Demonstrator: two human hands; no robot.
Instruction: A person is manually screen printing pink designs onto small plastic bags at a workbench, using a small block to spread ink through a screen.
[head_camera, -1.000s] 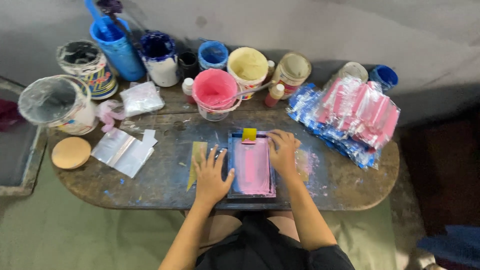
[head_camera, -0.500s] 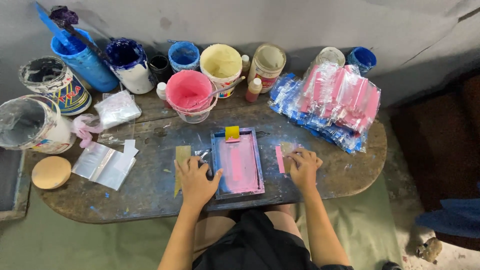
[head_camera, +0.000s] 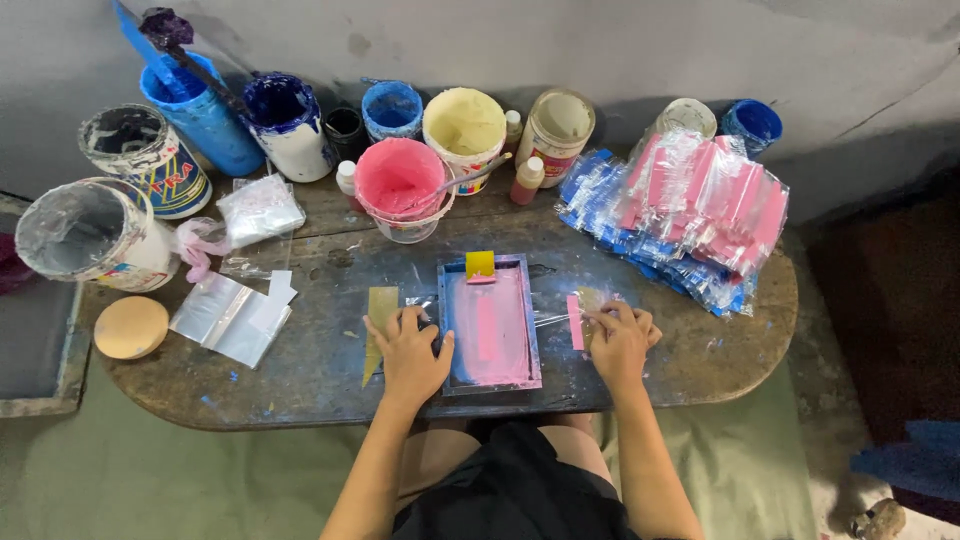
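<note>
Two hands at a paint-stained wooden worktop (head_camera: 300, 370) against a grey wall.

The left hand (head_camera: 412, 350) lies flat, fingers spread, on the left edge of the pink-inked printing frame (head_camera: 490, 325); the right hand (head_camera: 620, 340), fingers together, presses a clear packet with a pink strip (head_camera: 575, 322) just right of it.

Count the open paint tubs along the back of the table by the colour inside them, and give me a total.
Blue: 4, tall tub, white-sided tub, small tub, far-right tub
Pink: 1, pink tub
Cream: 1, cream tub
Total: 6
The dark and lidded containers are left out.
</note>
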